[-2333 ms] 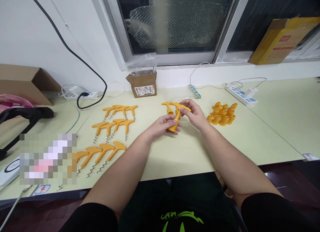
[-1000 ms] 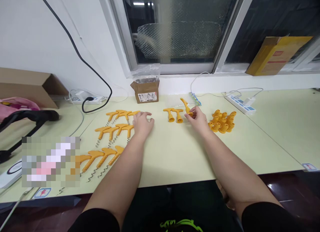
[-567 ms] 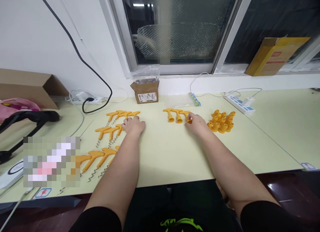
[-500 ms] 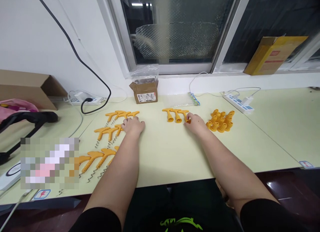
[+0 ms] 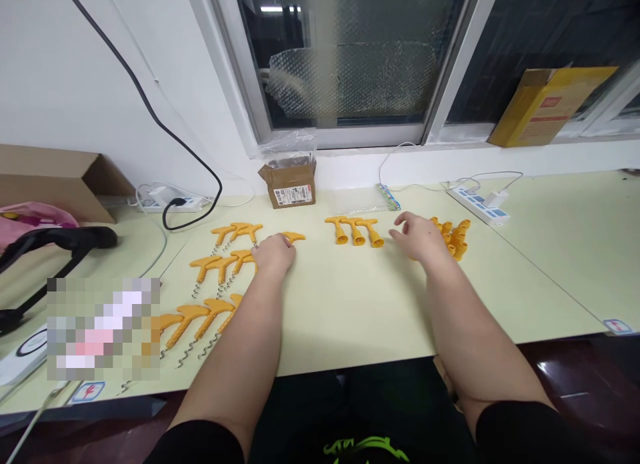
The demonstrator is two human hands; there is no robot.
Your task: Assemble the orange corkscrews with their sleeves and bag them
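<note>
My left hand (image 5: 274, 253) is closed around a yellow-handled corkscrew (image 5: 296, 237); one end of its T-shaped handle sticks out past my fingers, and its screw is hidden. Left of that hand lie rows of similar corkscrews (image 5: 220, 267) with bare metal spirals. Over to the right, my right hand (image 5: 417, 236) hovers with fingers apart and nothing between them. It is just left of a cluster of yellow hollow sleeves (image 5: 460, 236), covering part of it. Between my hands, three corkscrews fitted into flared sleeves (image 5: 357, 232) lie side by side.
A small open cardboard box (image 5: 293, 184) stands by the window wall, beside a clear plastic bag (image 5: 357, 199). Power strips (image 5: 480, 204) with cables rest at the back. A black cable (image 5: 150, 104) hangs at left, above a black padded frame (image 5: 65, 237).
My left hand has drawn a corkscrew rightward out of the back row. My right hand has left the third sleeved corkscrew, moving right to the sleeve cluster with its fingers opening.
</note>
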